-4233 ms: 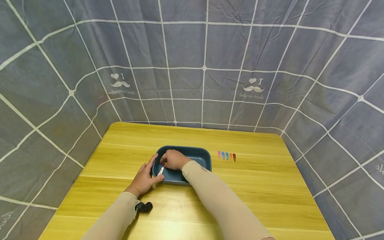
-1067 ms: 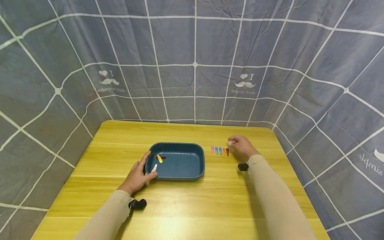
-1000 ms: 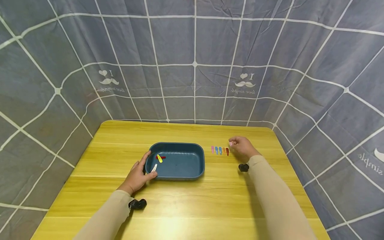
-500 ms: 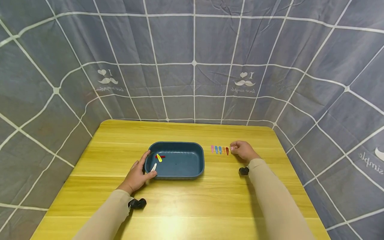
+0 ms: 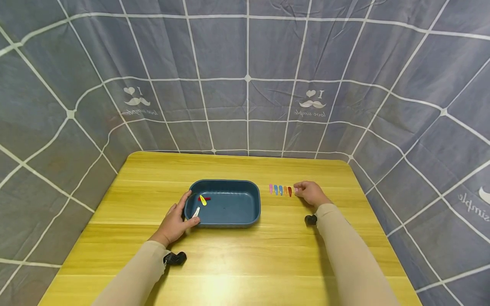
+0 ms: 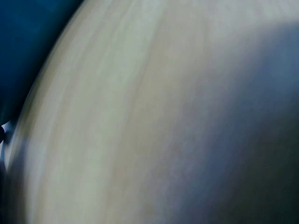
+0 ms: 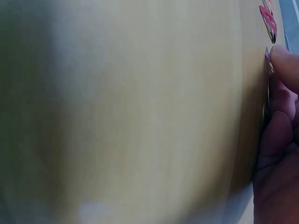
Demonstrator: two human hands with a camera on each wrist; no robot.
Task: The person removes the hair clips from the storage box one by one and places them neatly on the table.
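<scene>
On the wooden table sits a dark blue tray (image 5: 229, 208). My left hand (image 5: 172, 223) spans its left end, fingers and thumb spread and resting on the rim. Inside the tray at the left lie a yellow hair clip (image 5: 203, 200), a red hair clip (image 5: 208, 198) and a silvery white hair clip (image 5: 196, 212). My right hand (image 5: 311, 193) pinches a pink hair clip (image 5: 296, 190) at the table surface. It is at the right end of a row with a pink clip (image 5: 271, 188), two blue clips (image 5: 276, 189), an orange clip (image 5: 285, 190) and a dark red clip (image 5: 290, 191).
Grey curtains (image 5: 214, 102) with white grid lines stand behind the table (image 5: 245, 263) and at both sides. A black wrist camera (image 5: 176, 258) sits at my left wrist and another camera (image 5: 311, 219) at my right. The left wrist view is blurred.
My right hand has left the tray and moved right to the row, then lowered a pink clip to the table beside the dark red one. My left hand has stayed at the tray.
</scene>
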